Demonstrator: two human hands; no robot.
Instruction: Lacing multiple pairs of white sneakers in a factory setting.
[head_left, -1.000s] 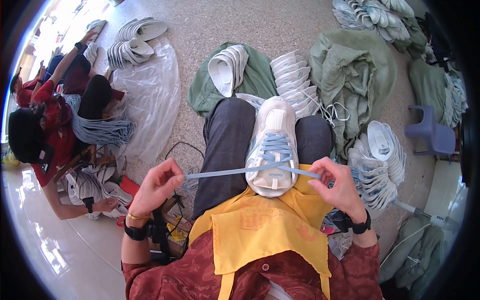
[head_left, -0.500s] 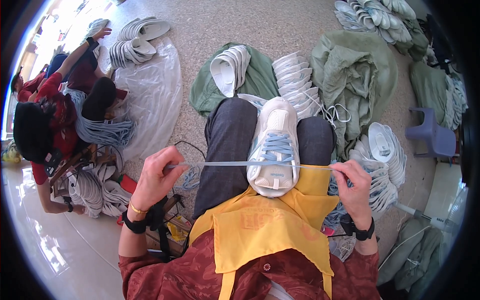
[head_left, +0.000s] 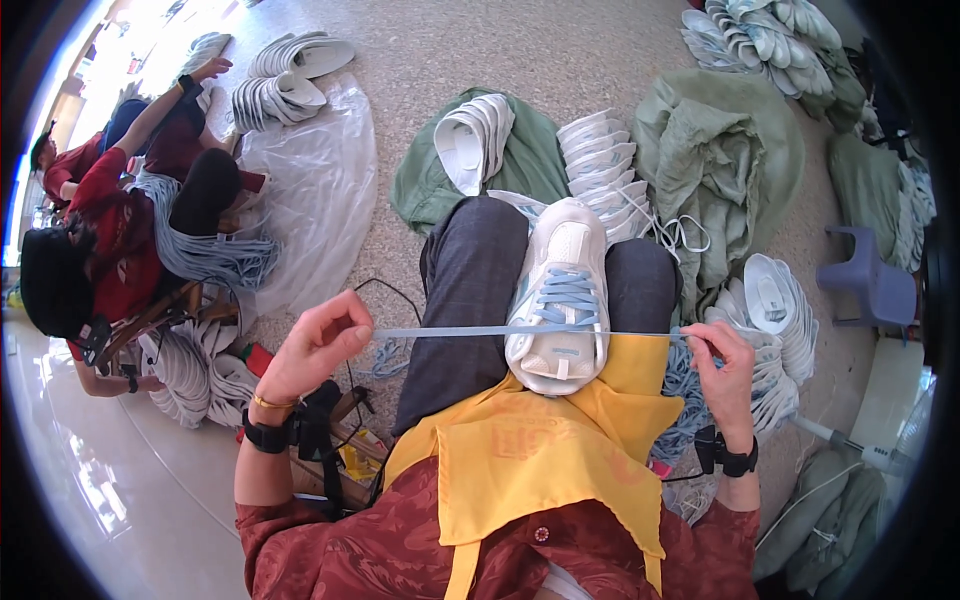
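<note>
A white sneaker (head_left: 565, 235) with blue crossed laces rests between my knees, its toe pointing away from me. Across its tongue end, a light blue shoelace (head_left: 440, 332) is stretched nearly level from side to side. My left hand (head_left: 325, 345) pinches one end of the lace, over my left thigh. On the other side, my right hand (head_left: 722, 365) pinches the far end between thumb and fingers. A yellow apron (head_left: 540, 480) covers my lap below the shoe.
Stacked white shoe uppers (head_left: 470, 145) lie on green cloth ahead, with more (head_left: 770, 300) to my right. Blue lace bundles (head_left: 685, 400) hang by my right thigh. A small purple stool (head_left: 868, 275) stands far right. A person in red (head_left: 125, 240) sits at left beside plastic sheeting (head_left: 320, 190).
The whole view has shifted slightly, moving the scene a little to the right. Both hands keep the lace stretched over the sneaker, with the fingers slightly rearranged.
</note>
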